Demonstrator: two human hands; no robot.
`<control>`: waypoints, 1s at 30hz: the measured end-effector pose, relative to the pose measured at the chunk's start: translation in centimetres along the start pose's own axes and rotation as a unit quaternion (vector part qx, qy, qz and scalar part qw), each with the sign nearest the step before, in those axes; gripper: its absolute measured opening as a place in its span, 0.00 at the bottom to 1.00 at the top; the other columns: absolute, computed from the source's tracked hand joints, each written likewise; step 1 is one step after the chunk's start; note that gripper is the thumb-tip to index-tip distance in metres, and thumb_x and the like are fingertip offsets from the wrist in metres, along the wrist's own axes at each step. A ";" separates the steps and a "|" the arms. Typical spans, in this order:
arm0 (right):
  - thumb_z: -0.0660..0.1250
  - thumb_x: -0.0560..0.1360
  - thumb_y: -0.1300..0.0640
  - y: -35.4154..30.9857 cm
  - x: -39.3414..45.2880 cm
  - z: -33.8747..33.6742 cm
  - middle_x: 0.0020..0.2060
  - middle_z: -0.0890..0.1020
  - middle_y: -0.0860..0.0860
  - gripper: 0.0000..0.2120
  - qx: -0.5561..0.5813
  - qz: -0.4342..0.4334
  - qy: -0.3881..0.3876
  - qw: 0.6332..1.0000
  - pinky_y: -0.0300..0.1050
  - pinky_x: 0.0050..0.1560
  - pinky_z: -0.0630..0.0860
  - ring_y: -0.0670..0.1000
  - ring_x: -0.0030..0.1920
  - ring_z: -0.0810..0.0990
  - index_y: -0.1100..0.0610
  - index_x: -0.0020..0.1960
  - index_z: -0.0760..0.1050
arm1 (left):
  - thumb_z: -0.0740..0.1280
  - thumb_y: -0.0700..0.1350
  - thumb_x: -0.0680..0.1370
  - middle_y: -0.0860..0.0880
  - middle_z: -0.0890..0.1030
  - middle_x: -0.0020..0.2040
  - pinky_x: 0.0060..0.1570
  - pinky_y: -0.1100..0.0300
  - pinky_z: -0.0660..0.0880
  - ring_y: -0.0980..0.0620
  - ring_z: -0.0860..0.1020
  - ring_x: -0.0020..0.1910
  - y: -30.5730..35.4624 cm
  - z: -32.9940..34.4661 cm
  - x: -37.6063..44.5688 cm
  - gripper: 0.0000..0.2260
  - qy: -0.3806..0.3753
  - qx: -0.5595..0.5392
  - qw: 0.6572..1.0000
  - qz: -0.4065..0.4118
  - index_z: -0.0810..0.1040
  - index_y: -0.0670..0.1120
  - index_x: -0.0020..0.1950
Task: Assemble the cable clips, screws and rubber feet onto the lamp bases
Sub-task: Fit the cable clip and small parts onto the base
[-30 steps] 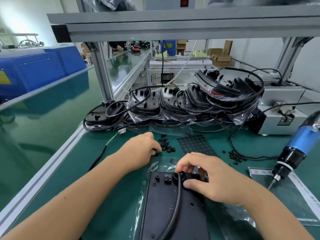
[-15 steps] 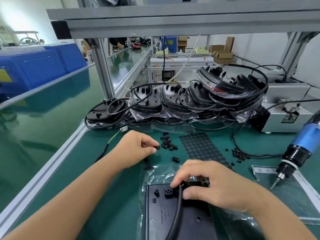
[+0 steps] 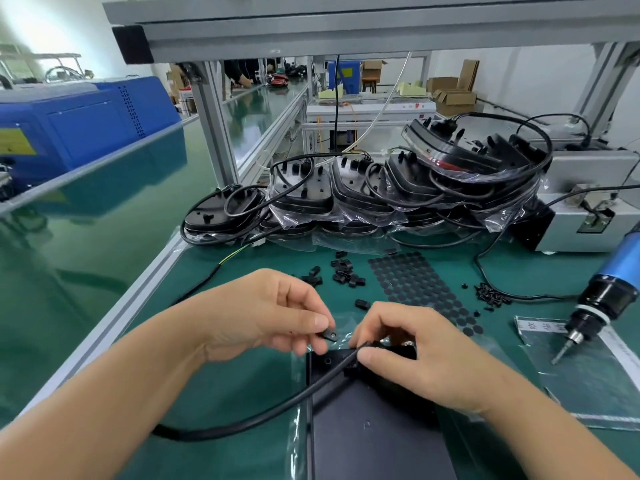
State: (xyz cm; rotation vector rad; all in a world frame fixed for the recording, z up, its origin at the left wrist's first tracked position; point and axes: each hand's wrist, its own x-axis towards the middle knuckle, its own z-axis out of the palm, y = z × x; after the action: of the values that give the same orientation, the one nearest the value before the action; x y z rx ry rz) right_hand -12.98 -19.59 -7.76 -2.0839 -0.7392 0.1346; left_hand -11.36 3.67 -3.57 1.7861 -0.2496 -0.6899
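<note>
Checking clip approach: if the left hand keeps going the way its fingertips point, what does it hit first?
Probably the right hand, pinching the cable over the lamp base. The left hand carries the clip toward it; depth is unclear.

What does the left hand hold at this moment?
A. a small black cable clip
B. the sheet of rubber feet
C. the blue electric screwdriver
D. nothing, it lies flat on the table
A: the left hand pinches a small black cable clip between thumb and fingers, just above the lamp base, while the blue electric screwdriver and the sheet of rubber feet lie untouched on the table.
</note>
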 end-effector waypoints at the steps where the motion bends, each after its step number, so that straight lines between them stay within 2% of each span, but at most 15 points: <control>1: 0.71 0.75 0.58 -0.1 0.0 0.1 0.43 0.83 0.47 0.04 -0.001 0.001 0.005 1.000 0.43 0.50 0.74 0.46 0.46 0.80 0.52 0.43 0.77 | 0.72 0.43 0.72 0.44 0.84 0.40 0.34 0.68 0.74 0.56 0.77 0.31 0.2 0.1 -0.1 0.02 0.004 0.018 1.000 0.005 0.84 0.46 0.43; 6: 0.70 0.75 0.57 -0.2 -0.1 0.5 0.42 0.83 0.47 0.04 -0.001 0.014 0.022 1.000 0.44 0.50 0.75 0.46 0.46 0.80 0.50 0.42 0.77 | 0.69 0.38 0.77 0.46 0.85 0.38 0.32 0.68 0.71 0.57 0.78 0.32 0.5 1.1 -0.2 0.05 0.018 0.124 0.992 0.034 0.83 0.46 0.44; 13: 0.70 0.75 0.57 -0.1 -0.1 0.6 0.42 0.82 0.46 0.05 -0.006 0.010 0.029 0.999 0.46 0.50 0.75 0.47 0.46 0.80 0.49 0.42 0.75 | 0.69 0.38 0.77 0.50 0.83 0.36 0.33 0.69 0.71 0.57 0.77 0.32 0.5 1.8 -0.1 0.06 0.029 0.155 0.986 0.054 0.82 0.47 0.43; 15: 0.70 0.75 0.57 -0.1 -0.1 0.6 0.41 0.82 0.46 0.06 -0.010 0.006 0.031 0.999 0.44 0.48 0.75 0.46 0.45 0.79 0.49 0.41 0.75 | 0.69 0.38 0.77 0.51 0.82 0.34 0.33 0.69 0.71 0.58 0.77 0.32 0.5 2.0 -0.1 0.07 0.024 0.161 0.985 0.058 0.82 0.48 0.43; 18: 0.71 0.75 0.57 0.0 -0.1 0.5 0.39 0.82 0.45 0.04 -0.012 0.003 0.037 0.999 0.35 0.43 0.72 0.44 0.41 0.79 0.52 0.42 0.77 | 0.70 0.38 0.76 0.53 0.81 0.32 0.34 0.70 0.71 0.58 0.76 0.32 0.4 2.3 0.0 0.05 0.024 0.167 0.983 0.068 0.83 0.46 0.44; 21: 0.71 0.75 0.59 -0.1 -0.1 0.2 0.38 0.83 0.46 0.02 0.010 0.008 0.029 0.999 0.32 0.41 0.71 0.41 0.37 0.78 0.54 0.44 0.80 | 0.73 0.40 0.74 0.52 0.82 0.31 0.34 0.69 0.71 0.56 0.76 0.30 0.1 2.6 0.3 0.03 0.053 0.161 0.983 0.075 0.81 0.47 0.42; 24: 0.71 0.75 0.58 -0.1 -0.3 0.2 0.38 0.83 0.48 0.01 0.014 0.009 0.037 0.999 0.38 0.41 0.75 0.43 0.37 0.79 0.55 0.44 0.80 | 0.75 0.43 0.72 0.51 0.83 0.31 0.33 0.69 0.71 0.57 0.76 0.29 -0.5 3.0 0.3 0.04 0.091 0.159 0.980 0.078 0.83 0.47 0.38; 27: 0.71 0.74 0.57 -0.1 -0.5 0.8 0.38 0.83 0.47 0.02 0.010 0.013 0.065 0.998 0.46 0.45 0.77 0.47 0.39 0.80 0.53 0.43 0.79 | 0.76 0.43 0.72 0.50 0.85 0.36 0.38 0.67 0.75 0.58 0.79 0.34 -1.0 2.9 -0.2 0.01 0.090 0.155 0.980 0.089 0.85 0.48 0.42; 30: 0.70 0.74 0.57 -0.1 -0.5 1.2 0.38 0.82 0.46 0.03 0.000 0.020 0.083 0.996 0.48 0.45 0.76 0.47 0.39 0.80 0.51 0.42 0.78 | 0.76 0.43 0.71 0.52 0.85 0.38 0.42 0.68 0.76 0.60 0.81 0.37 -1.4 3.2 -0.5 0.03 0.117 0.172 0.972 0.106 0.85 0.51 0.43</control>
State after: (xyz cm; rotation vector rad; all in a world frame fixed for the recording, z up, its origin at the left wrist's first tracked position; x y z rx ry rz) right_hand -13.85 -18.95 -8.44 -2.0822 -0.5971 -0.0164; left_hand -13.83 1.85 -5.23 2.1127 -0.4116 -0.2903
